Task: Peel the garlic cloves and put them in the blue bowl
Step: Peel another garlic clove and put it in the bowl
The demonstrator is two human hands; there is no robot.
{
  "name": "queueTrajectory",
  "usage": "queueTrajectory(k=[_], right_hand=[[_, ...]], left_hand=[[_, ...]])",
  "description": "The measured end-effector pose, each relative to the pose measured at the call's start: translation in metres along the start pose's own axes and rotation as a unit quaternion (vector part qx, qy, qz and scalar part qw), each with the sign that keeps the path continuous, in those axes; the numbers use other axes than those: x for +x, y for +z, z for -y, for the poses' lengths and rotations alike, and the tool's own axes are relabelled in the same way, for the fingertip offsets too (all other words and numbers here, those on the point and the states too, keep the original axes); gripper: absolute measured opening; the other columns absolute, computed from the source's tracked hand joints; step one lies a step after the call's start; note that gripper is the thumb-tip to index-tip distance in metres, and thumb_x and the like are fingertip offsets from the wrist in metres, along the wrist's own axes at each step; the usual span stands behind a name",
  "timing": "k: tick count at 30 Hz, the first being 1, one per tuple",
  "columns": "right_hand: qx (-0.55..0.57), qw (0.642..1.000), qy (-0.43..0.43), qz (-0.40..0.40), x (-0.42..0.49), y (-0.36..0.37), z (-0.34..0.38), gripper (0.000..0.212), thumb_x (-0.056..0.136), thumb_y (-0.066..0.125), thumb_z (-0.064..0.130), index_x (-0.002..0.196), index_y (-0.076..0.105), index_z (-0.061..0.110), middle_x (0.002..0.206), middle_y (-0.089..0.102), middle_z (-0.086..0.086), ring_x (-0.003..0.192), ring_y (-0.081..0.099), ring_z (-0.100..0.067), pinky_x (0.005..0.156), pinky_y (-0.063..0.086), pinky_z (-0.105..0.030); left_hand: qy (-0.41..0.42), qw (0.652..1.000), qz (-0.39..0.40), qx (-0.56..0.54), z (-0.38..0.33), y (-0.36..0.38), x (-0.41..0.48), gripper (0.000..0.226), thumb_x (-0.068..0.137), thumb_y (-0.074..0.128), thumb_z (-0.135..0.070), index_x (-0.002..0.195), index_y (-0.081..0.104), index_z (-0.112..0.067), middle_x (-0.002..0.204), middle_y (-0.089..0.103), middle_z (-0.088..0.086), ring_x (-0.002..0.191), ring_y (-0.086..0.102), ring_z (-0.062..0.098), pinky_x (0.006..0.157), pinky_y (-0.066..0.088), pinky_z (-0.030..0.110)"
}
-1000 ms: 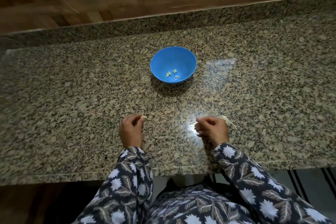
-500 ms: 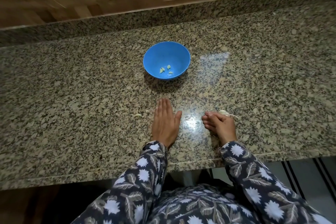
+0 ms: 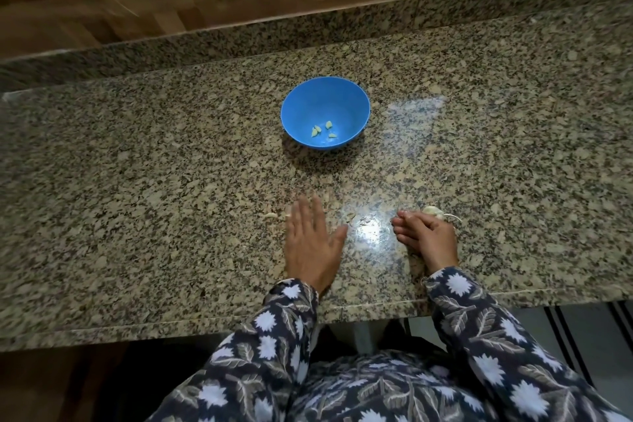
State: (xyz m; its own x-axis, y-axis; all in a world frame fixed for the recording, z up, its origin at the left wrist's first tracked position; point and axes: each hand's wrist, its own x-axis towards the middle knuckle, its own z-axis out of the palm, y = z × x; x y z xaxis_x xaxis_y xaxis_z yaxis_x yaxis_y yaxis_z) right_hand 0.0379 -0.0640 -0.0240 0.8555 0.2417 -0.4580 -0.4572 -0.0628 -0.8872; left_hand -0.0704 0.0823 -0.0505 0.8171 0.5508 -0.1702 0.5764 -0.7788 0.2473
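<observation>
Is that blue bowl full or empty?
Nearly empty. Only a few small pale cloves lie at the bottom of the bowl; the rest of its inside is bare blue.

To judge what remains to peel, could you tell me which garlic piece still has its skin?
The whitish garlic piece beside the right hand, trailing a thin stem; the cloves in the blue bowl are bare and yellowish.

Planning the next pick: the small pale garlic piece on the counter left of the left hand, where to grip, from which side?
Pinch the garlic piece across its short width, from above, with the left hand. It lies flat and low on the granite counter, long axis roughly left-right, leaving no side to hook.
</observation>
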Motion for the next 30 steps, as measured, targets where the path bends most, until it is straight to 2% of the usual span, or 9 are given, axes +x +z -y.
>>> queueTrajectory(k=[2, 6, 11, 15, 18, 21, 25, 27, 30], right_hand=[[-0.001, 1.0, 0.004, 0.001, 0.001, 0.0, -0.001, 0.016, 0.089, 0.055, 0.005, 0.102, 0.064, 0.0, 0.082, 0.066, -0.014, 0.055, 0.064, -0.004, 0.059, 0.054, -0.016], [-0.006, 1.0, 0.004, 0.0, 0.002, -0.001, -0.002, 0.019, 0.09, 0.054, 0.004, 0.104, 0.063, -0.003, 0.082, 0.066, -0.015, 0.055, 0.064, -0.004, 0.058, 0.054, -0.015], [0.006, 1.0, 0.016, 0.004, 0.002, -0.001, -0.002, 0.021, 0.091, 0.052, 0.004, 0.106, 0.062, -0.006, 0.089, 0.065, -0.019, 0.057, 0.064, -0.006, 0.06, 0.053, -0.016], [0.009, 1.0, 0.014, 0.009, -0.001, -0.004, -0.003, 0.022, 0.091, 0.051, 0.003, 0.107, 0.062, -0.007, 0.086, 0.067, -0.012, 0.059, 0.066, -0.005, 0.062, 0.054, -0.018], [0.01, 1.0, 0.016, 0.012, -0.003, -0.006, -0.004, 0.022, 0.092, 0.05, 0.003, 0.107, 0.061, -0.008, 0.09, 0.066, -0.019, 0.06, 0.066, -0.006, 0.064, 0.054, -0.019], [0.023, 0.999, 0.02, 0.011, -0.004, -0.005, -0.005, 0.023, 0.092, 0.048, 0.003, 0.107, 0.06, -0.009, 0.095, 0.064, -0.021, 0.058, 0.066, -0.006, 0.065, 0.054, -0.019], [0.039, 0.998, 0.043, -0.001, -0.002, -0.003, -0.006, 0.022, 0.093, 0.048, 0.004, 0.106, 0.06, -0.009, 0.09, 0.064, -0.019, 0.056, 0.065, -0.005, 0.063, 0.054, -0.017], [0.038, 0.998, 0.054, -0.013, -0.002, -0.002, -0.004, 0.019, 0.092, 0.048, 0.003, 0.102, 0.062, -0.006, 0.084, 0.066, -0.015, 0.052, 0.063, -0.006, 0.059, 0.053, -0.016], [0.054, 0.994, 0.087, -0.022, 0.002, 0.004, -0.001, 0.018, 0.093, 0.045, -0.002, 0.083, 0.059, -0.002, 0.065, 0.061, -0.009, 0.036, 0.051, -0.004, 0.038, 0.043, -0.012]], left_hand=[[0.054, 0.998, -0.002, -0.012, -0.001, 0.0, -0.002, 0.077, 0.085, -0.01, -0.064, 0.145, -0.021, -0.016, 0.153, -0.023, 0.005, 0.143, -0.018, 0.017, 0.113, -0.016, 0.037], [-0.025, 0.999, -0.014, -0.026, 0.005, 0.002, 0.008, 0.079, 0.084, -0.013, -0.064, 0.145, -0.021, -0.014, 0.153, -0.021, 0.006, 0.142, -0.017, 0.016, 0.114, -0.013, 0.036], [0.202, 0.97, 0.039, -0.133, -0.015, -0.003, -0.005, 0.065, 0.097, 0.016, -0.052, 0.146, -0.013, -0.022, 0.153, -0.012, -0.004, 0.141, -0.009, 0.006, 0.117, -0.001, 0.03], [0.085, 0.993, -0.005, -0.088, 0.008, 0.003, -0.006, 0.078, 0.088, 0.001, -0.064, 0.145, -0.018, -0.015, 0.154, -0.02, 0.003, 0.142, -0.016, 0.01, 0.117, -0.006, 0.032], [0.114, 0.991, 0.032, -0.067, -0.009, 0.01, -0.002, 0.082, 0.087, 0.005, -0.067, 0.145, -0.019, -0.014, 0.153, -0.022, 0.003, 0.142, -0.017, 0.011, 0.116, -0.008, 0.03], [0.188, 0.975, 0.06, -0.106, -0.028, 0.005, 0.02, 0.075, 0.091, 0.024, -0.06, 0.149, -0.001, -0.02, 0.155, -0.005, -0.004, 0.142, -0.004, 0.007, 0.118, 0.001, 0.03], [0.321, 0.936, 0.112, -0.086, -0.014, -0.002, 0.022, 0.053, 0.097, 0.041, -0.039, 0.146, 0.028, -0.022, 0.154, 0.015, -0.003, 0.142, 0.009, 0.01, 0.118, 0.008, 0.03], [0.352, 0.929, 0.077, -0.09, 0.003, 0.0, 0.008, 0.048, 0.095, 0.051, -0.023, 0.141, 0.037, -0.023, 0.149, 0.027, -0.004, 0.137, 0.024, 0.01, 0.114, 0.016, 0.025], [0.371, 0.927, -0.006, -0.051, 0.036, 0.001, -0.009, 0.047, 0.082, 0.068, -0.012, 0.128, 0.055, -0.019, 0.132, 0.055, 0.002, 0.117, 0.056, 0.017, 0.099, 0.042, 0.03]])
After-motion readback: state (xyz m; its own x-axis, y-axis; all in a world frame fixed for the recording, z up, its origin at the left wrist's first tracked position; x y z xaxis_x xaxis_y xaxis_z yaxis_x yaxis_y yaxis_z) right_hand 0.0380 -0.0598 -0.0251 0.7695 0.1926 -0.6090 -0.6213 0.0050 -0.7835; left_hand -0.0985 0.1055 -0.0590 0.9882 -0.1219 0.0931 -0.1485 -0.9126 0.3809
